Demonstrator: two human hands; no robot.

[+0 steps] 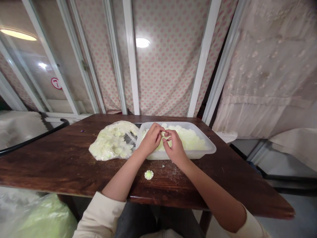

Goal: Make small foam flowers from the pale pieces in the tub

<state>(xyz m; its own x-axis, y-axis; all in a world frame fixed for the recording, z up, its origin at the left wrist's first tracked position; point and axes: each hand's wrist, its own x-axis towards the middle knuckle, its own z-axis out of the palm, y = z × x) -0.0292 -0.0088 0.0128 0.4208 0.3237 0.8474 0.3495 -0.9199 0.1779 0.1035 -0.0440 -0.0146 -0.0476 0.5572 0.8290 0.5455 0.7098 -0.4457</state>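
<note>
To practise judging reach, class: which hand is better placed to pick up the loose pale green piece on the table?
Left, probably: the left hand sits nearer, just beyond the piece; the right hand is farther off.

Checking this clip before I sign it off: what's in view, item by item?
dark wood table: one, reddish brown, under the items below
plastic tub: one, clear, on the table
loose pieces: many, pale green, in the tub
plastic bag: one, clear with pale green contents, left of the tub
flower-shaped piece: one, pale green, on the table near the tub
left hand: one, over the tub
right hand: one, over the tub, fingers at a small pale green piece
</note>
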